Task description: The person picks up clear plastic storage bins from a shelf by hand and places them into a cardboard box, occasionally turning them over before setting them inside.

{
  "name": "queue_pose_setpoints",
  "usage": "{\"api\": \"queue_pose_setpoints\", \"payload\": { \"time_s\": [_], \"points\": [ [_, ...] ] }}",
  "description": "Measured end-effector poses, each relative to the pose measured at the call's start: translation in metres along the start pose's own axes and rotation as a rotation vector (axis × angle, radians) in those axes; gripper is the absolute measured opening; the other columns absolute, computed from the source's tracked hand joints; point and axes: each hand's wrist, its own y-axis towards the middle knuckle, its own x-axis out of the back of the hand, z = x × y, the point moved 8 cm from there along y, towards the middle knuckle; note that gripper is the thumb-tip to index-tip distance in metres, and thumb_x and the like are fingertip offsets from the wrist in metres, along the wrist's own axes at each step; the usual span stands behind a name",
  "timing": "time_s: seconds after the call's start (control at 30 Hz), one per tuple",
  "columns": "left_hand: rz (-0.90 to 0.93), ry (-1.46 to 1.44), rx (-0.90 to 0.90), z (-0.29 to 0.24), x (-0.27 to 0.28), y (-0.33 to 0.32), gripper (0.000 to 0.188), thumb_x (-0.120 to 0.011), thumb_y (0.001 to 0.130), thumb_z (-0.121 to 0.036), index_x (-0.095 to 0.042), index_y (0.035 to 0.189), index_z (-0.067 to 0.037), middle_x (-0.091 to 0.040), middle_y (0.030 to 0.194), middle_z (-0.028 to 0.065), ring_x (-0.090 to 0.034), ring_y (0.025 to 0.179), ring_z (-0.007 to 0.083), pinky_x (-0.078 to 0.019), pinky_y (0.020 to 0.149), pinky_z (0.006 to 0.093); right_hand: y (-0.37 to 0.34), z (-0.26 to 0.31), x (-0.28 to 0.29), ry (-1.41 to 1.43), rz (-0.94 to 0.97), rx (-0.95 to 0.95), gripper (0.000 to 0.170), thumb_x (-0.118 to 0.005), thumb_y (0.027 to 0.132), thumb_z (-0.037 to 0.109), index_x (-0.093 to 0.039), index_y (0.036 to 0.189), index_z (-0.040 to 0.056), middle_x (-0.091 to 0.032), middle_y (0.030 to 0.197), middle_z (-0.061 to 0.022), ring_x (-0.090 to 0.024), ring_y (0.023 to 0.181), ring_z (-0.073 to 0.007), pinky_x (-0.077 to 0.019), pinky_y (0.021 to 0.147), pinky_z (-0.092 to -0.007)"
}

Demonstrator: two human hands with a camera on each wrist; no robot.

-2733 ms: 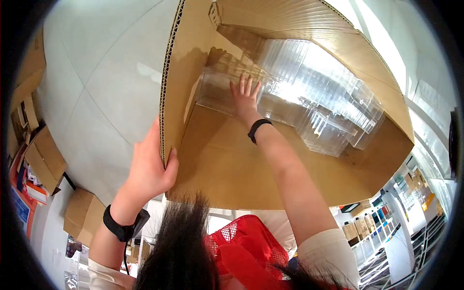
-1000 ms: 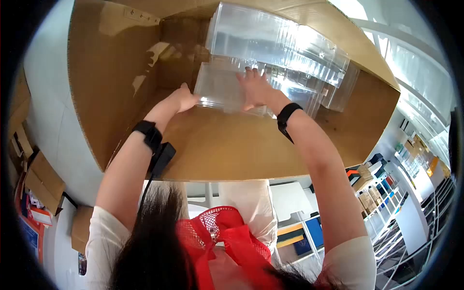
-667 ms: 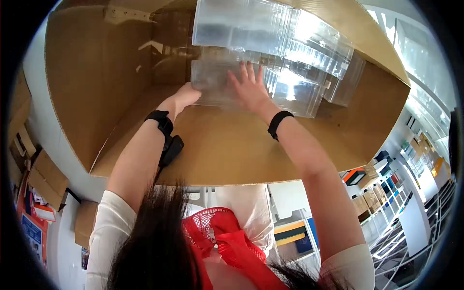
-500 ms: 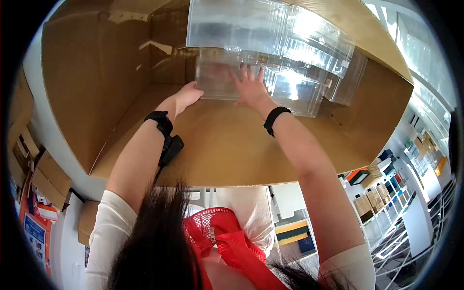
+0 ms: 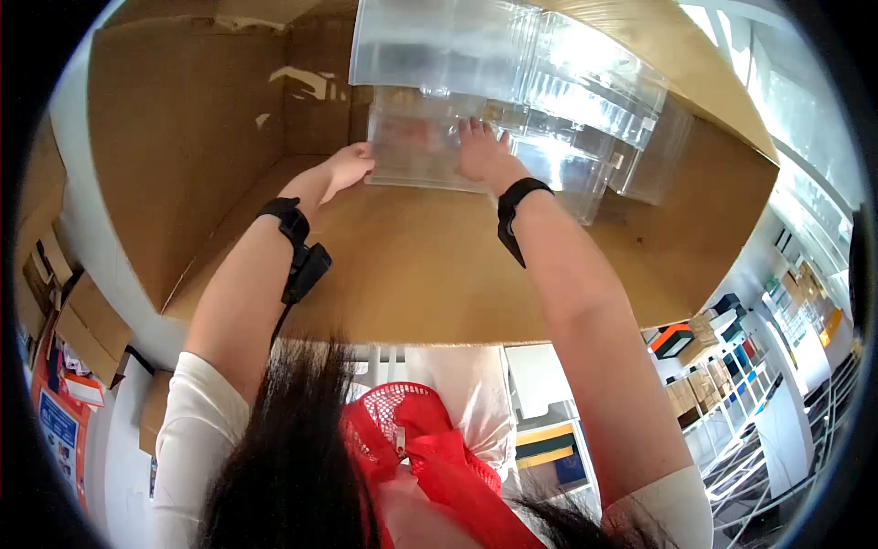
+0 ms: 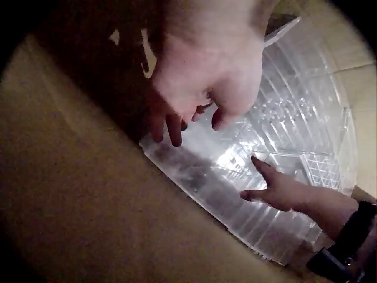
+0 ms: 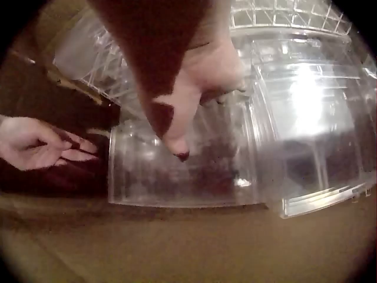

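Observation:
Inside a large cardboard box (image 5: 412,274) lie nested clear plastic containers (image 5: 439,46). The left hand (image 5: 347,166) is at the left end of the lower clear container (image 5: 412,142); in the right wrist view this hand (image 7: 35,146) has loosely extended fingers and a small gap beside the container (image 7: 141,177). Spread fingers of the right hand (image 5: 487,160) rest on or just over that container's right part, thumb pointing down in the right wrist view (image 7: 197,88). The left wrist view shows relaxed fingers on the left hand (image 6: 206,82); neither hand grips anything.
More clear containers (image 5: 604,82) fill the back and right of the box, whose left wall (image 5: 183,137) and right wall (image 5: 722,174) rise beside them. Shelves with small boxes (image 5: 704,389) stand outside at right. Cartons (image 5: 96,320) lie at far left.
The left hand has let go of the cardboard box's left edge and moved inside, to the lower container's left end. Since half a second ago, it has shifted slightly left and the right hand slightly right.

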Motion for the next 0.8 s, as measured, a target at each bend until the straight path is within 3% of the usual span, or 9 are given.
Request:
{"api": "queue_pose_setpoints", "payload": {
  "time_s": [0.07, 0.17, 0.37, 0.5, 0.53, 0.6, 0.7, 0.77, 0.8],
  "points": [
    [-0.076, 0.116, -0.034, -0.015, 0.009, -0.027, 0.056, -0.045, 0.09, -0.021, -0.022, 0.14, -0.011, -0.025, 0.144, 0.0061, -0.032, 0.128, 0.0229, -0.027, 0.102, 0.0355, -0.012, -0.01, 0.015, 0.048, 0.01, -0.05, 0.077, -0.057, 0.078, 0.032, -0.018, 0.138, 0.0039, -0.017, 0.144, -0.0169, -0.019, 0.133, -0.0312, -0.0188, 0.106, -0.0527],
    [-0.046, -0.156, -0.116, -0.012, 0.022, -0.048, 0.054, -0.046, 0.091, -0.021, -0.024, 0.139, -0.01, -0.028, 0.143, 0.0066, -0.035, 0.126, 0.0221, -0.0291, 0.099, 0.0343, -0.059, -0.009, 0.042, 0.066, 0.131, 0.023, 0.077, -0.057, 0.078, 0.036, -0.021, 0.138, 0.0045, -0.017, 0.144, -0.0173, -0.02, 0.133, -0.0305, -0.0185, 0.106, -0.0516],
    [-0.214, 0.052, -0.376, -0.056, 0.015, -0.211, 0.044, -0.043, 0.091, -0.01, -0.034, 0.133, -0.005, -0.044, 0.132, 0.0102, -0.046, 0.116, 0.0223, -0.0389, 0.092, 0.0302, -0.224, -0.04, 0.088, 0.208, 0.107, -0.06, 0.079, -0.052, 0.079, 0.051, -0.024, 0.137, 0.0054, -0.021, 0.143, -0.0184, -0.02, 0.132, -0.032, -0.0157, 0.103, -0.0581],
    [-0.365, 0.378, -0.7, -0.049, 0.021, -0.305, 0.037, -0.046, 0.086, -0.011, -0.046, 0.12, 0.002, -0.054, 0.118, 0.0177, -0.053, 0.109, 0.0283, -0.0411, 0.091, 0.0334, -0.348, -0.087, 0.049, 0.274, -0.043, -0.278, 0.08, -0.052, 0.079, 0.056, -0.024, 0.138, 0.0084, -0.014, 0.145, -0.0181, -0.017, 0.132, -0.0352, -0.0106, 0.101, -0.0632],
    [-0.395, 0.415, -0.701, -0.044, 0.028, -0.329, 0.038, -0.046, 0.085, -0.011, -0.046, 0.12, 0.002, -0.054, 0.118, 0.0184, -0.052, 0.109, 0.0296, -0.0409, 0.092, 0.0339, -0.384, -0.095, 0.033, 0.307, -0.128, -0.322, 0.085, -0.05, 0.078, 0.06, -0.019, 0.14, 0.0097, -0.012, 0.145, -0.0194, -0.015, 0.133, -0.0364, -0.0097, 0.101, -0.0632],
    [-0.462, 0.647, -0.693, -0.032, 0.036, -0.373, 0.038, -0.046, 0.084, -0.013, -0.047, 0.12, 0.001, -0.053, 0.117, 0.0198, -0.051, 0.107, 0.0339, -0.0403, 0.093, 0.0362, -0.457, -0.11, -0.015, 0.318, 0.036, -0.505, 0.091, -0.047, 0.075, 0.066, -0.017, 0.141, 0.0105, -0.01, 0.146, -0.0196, -0.014, 0.133, -0.0358, -0.0101, 0.101, -0.0632],
    [-0.528, 0.962, -0.439, 0.015, 0.058, -0.428, 0.035, -0.046, 0.083, -0.015, -0.05, 0.115, -0.003, -0.056, 0.109, 0.0197, -0.052, 0.103, 0.035, -0.0423, 0.088, 0.0414, -0.581, -0.097, -0.063, 0.505, 0.108, -0.703, 0.092, -0.047, 0.074, 0.068, -0.018, 0.14, 0.0095, -0.01, 0.145, -0.0201, -0.016, 0.133, -0.036, -0.0107, 0.101, -0.0627],
    [-0.568, 1.008, -0.421, 0.032, 0.062, -0.472, 0.036, -0.047, 0.081, -0.014, -0.051, 0.115, -0.004, -0.056, 0.109, 0.0193, -0.051, 0.103, 0.0349, -0.042, 0.088, 0.0422, -0.651, -0.072, -0.087, 0.671, 0.159, -0.807, 0.09, -0.047, 0.076, 0.065, -0.017, 0.14, 0.0106, -0.01, 0.145, -0.0218, -0.015, 0.133, -0.0378, -0.0136, 0.104, -0.057],
    [-0.611, 1.006, -0.515, 0.054, 0.072, -0.476, 0.037, -0.048, 0.08, -0.014, -0.051, 0.116, -0.005, -0.056, 0.109, 0.0193, -0.051, 0.103, 0.0349, -0.0417, 0.088, 0.0425, -0.675, -0.062, -0.108, 0.731, 0.156, -0.821, 0.089, -0.047, 0.077, 0.065, -0.017, 0.14, 0.01, -0.013, 0.144, -0.0219, -0.017, 0.132, -0.0387, -0.0172, 0.103, -0.0555]
  ]
}}
